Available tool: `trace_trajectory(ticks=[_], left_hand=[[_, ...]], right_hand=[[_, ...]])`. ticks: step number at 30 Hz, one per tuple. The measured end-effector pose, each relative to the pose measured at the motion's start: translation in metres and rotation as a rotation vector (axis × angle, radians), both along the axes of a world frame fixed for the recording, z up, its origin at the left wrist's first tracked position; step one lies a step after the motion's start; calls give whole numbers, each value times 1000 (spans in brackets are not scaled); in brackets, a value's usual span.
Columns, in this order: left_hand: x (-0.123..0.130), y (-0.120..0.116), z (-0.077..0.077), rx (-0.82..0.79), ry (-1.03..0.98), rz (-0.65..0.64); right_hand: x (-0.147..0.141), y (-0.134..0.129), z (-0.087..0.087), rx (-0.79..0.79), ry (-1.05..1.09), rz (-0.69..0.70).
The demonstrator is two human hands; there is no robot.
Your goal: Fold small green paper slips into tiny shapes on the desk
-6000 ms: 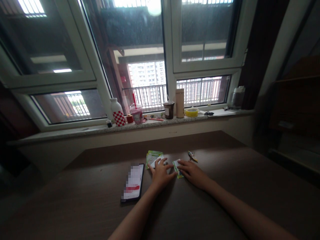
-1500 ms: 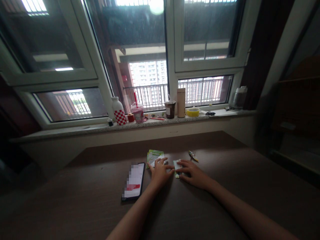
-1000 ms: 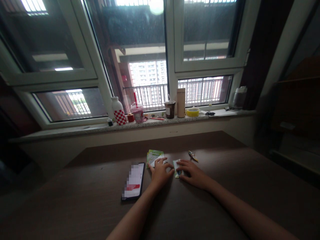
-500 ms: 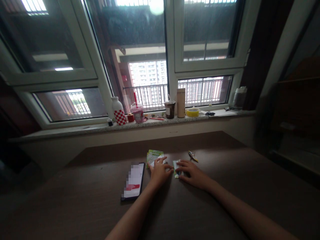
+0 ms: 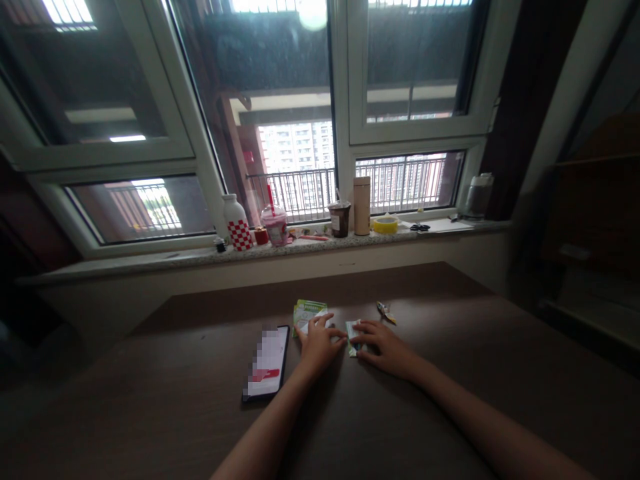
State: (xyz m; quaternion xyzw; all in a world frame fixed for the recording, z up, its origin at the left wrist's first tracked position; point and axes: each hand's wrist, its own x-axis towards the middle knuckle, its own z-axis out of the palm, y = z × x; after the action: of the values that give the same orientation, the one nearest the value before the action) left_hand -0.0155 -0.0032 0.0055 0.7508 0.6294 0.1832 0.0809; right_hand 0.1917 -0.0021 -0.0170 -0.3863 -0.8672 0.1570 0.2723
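My left hand (image 5: 319,343) lies palm down with fingers spread, partly over some green-and-white printed packets or cards (image 5: 309,309). Its index finger reaches right, close to a small white-and-green packet (image 5: 353,345). On that packet rest the fingers of my right hand (image 5: 383,345), apart and flat, covering its right part. A phone (image 5: 267,363) with its screen lit lies left of my left wrist. Beyond my right hand is a small crumpled, colourful wrapper (image 5: 387,312). What lies under my palms is hidden.
Along the windowsill (image 5: 190,260) behind the brown table (image 5: 165,373) stand a checkered bottle (image 5: 239,227), a pink drink cup (image 5: 275,225), a dark drink cup (image 5: 340,219), a tan flask (image 5: 362,207), yellow tape (image 5: 385,225), black scissors (image 5: 420,228) and a clear jug (image 5: 479,197).
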Motion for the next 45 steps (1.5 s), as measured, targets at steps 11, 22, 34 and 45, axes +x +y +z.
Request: trace_trajectory(ticks=[11,22,34,45], left_hand=[[3,-1,0,31,-21,7],[3,1,-5,41,-58,11],[2,1,-7,60,-89,-8],[2,2,-6,45,-79,2]], right_hand=[[-4,3,-5,17,-18,-32],[-5,1,-5,-7,36,-57],[-7,-1,0,-20,31,-76],[-6,-1,-2,-9,38,-67]])
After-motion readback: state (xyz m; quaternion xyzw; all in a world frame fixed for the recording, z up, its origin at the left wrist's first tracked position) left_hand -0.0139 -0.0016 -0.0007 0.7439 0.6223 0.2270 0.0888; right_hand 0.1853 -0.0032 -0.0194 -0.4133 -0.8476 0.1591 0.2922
